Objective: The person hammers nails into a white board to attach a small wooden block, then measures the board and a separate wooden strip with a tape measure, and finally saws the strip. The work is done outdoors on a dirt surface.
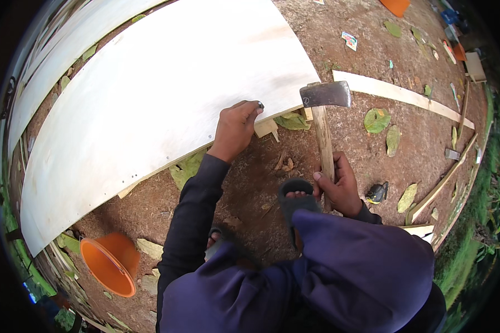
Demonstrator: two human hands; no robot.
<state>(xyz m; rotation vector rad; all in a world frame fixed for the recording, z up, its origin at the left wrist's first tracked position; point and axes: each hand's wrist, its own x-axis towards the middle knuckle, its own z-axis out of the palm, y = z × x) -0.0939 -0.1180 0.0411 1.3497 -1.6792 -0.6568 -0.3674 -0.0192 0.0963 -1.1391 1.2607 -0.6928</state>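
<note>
A large pale wooden sheet (166,72) stretches from the lower left to the upper middle, with small dark dots along its near edge. Close to that edge, my left hand (236,129) rests on the sheet, fingers closed in a pinch. A tiny dark spot shows at its fingertips; what it is I cannot make out. My right hand (341,187) is wrapped round the wooden handle of a hatchet (325,95), held upright with its metal head at the top. The head is beside the sheet's right corner, its blade pointing right.
An orange bucket (110,264) lies tipped at the lower left. A long wooden strip (400,93) lies on the dirt at right, near a black and yellow tape measure (376,192). Dry leaves (377,120) are scattered about. My sandalled feet (298,197) are below the sheet.
</note>
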